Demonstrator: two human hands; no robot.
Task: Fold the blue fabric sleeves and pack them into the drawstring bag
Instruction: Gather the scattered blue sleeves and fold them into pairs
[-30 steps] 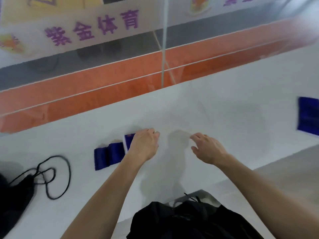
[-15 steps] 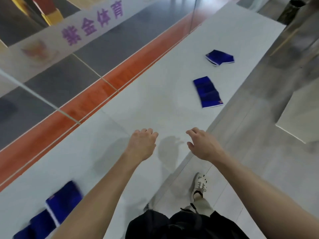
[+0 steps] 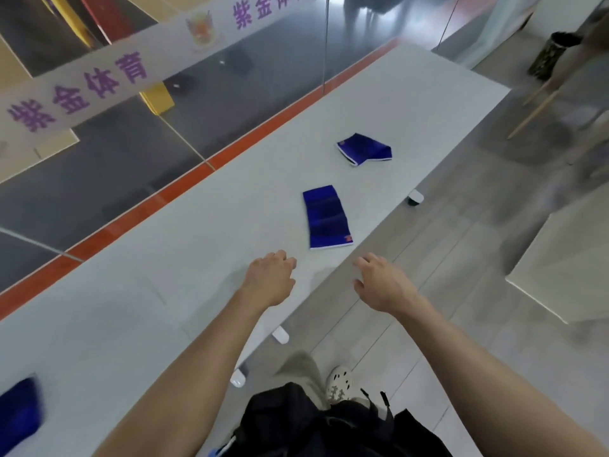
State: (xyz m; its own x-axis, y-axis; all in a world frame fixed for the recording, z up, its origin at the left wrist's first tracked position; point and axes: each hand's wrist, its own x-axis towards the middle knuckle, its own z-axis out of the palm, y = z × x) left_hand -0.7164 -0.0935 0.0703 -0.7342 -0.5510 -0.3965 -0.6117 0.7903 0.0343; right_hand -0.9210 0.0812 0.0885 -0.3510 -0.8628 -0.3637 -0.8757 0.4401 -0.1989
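1. A dark bin (image 3: 553, 54) stands on the floor past the far end of the counter (image 3: 412, 103). What it holds cannot be seen.
2. Black fabric (image 3: 329, 427) with cords fills the bottom edge, close to the person's body. I cannot tell whether it is a bag or clothing, and no opening shows.
3. The left grip (image 3: 270, 280) hovers over the counter with its fingers loosely curled, holding nothing.
4. The right grip (image 3: 385, 283) hovers at the counter's near edge, fingers relaxed and slightly spread, also holding nothing.
5. A flat sleeve (image 3: 326, 217) lies on the counter just beyond both grips, touching neither. It has a white hem and a small red label at its near corner.
6. A bent sleeve (image 3: 364, 149) lies farther along the counter, apart from the flat one, one end turned sideways.
7. A third sleeve (image 3: 19, 410) sits at the lower left, blurred and cut off by the frame, so its shape is unclear.
8. A light shoe (image 3: 339, 385) shows on the floor below the right forearm, partly covered by the black fabric.
9. Beyond the counter, a glass wall carries a banner (image 3: 99, 84) with purple characters, cut off at the top.
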